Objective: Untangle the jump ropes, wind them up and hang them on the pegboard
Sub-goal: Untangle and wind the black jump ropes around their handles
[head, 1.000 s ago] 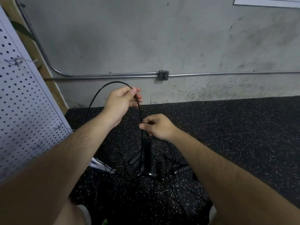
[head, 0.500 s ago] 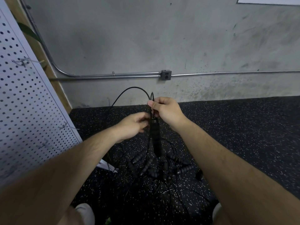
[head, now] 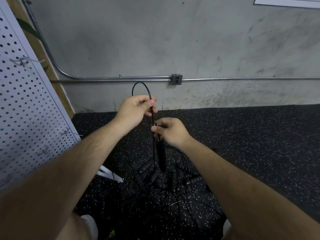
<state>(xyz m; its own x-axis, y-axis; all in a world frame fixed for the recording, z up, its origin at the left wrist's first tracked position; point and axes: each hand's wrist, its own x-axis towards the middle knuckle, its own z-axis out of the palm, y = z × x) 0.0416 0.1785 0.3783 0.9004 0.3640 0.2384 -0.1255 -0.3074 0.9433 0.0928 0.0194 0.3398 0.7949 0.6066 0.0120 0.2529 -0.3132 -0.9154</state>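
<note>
Mid-frame, the left hand [head: 135,110] pinches a looped thin black rope cord [head: 153,118]. The right hand [head: 170,131] pinches it above its black handle [head: 161,156], seemingly anchoring coils.

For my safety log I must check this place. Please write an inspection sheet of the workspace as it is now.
Surface: black speckled rubber floor.
Job's things: lifted jump rope, its handle hanging; tangled rope pile on the floor; pegboard at left, visible hooks bare.
Clutter: white piece at the pegboard's foot, kind unclear.
Hands: left hand pinches the rope's loop; right hand pinches the cord above the handle.
Cables: metal conduit with outlet box on the concrete wall.
Surroundings: white sheet high on that wall.
</note>
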